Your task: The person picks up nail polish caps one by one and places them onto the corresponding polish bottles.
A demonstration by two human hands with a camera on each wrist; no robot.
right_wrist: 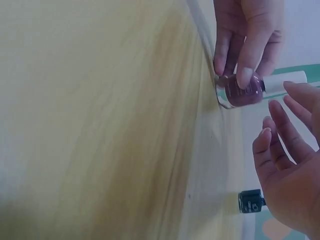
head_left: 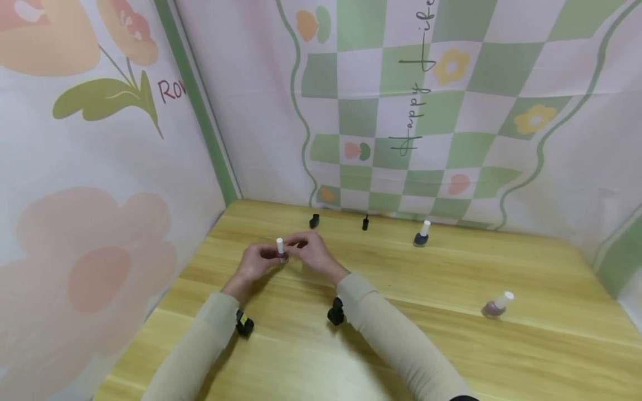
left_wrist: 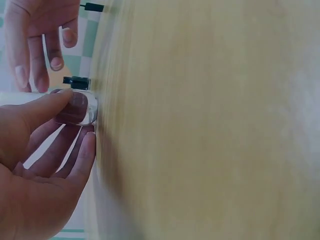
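My left hand pinches a nail polish bottle between thumb and fingers, its mauve glass body low over the wooden table. The bottle's long white cap points up in the head view. Beside that cap is my right hand, its fingertips right at the cap and its other fingers loosely spread in the right wrist view. Behind the hands stands a small dark nail polish bottle, also seen as a dark bottle with a pale label, its top partly hidden by my right hand.
Near the table's far edge stands a small black piece with a thin stem pointing up. To its right is a dark blue nail polish bottle with a white cap. Another mauve bottle stands at the right. A patterned curtain hangs behind the table.
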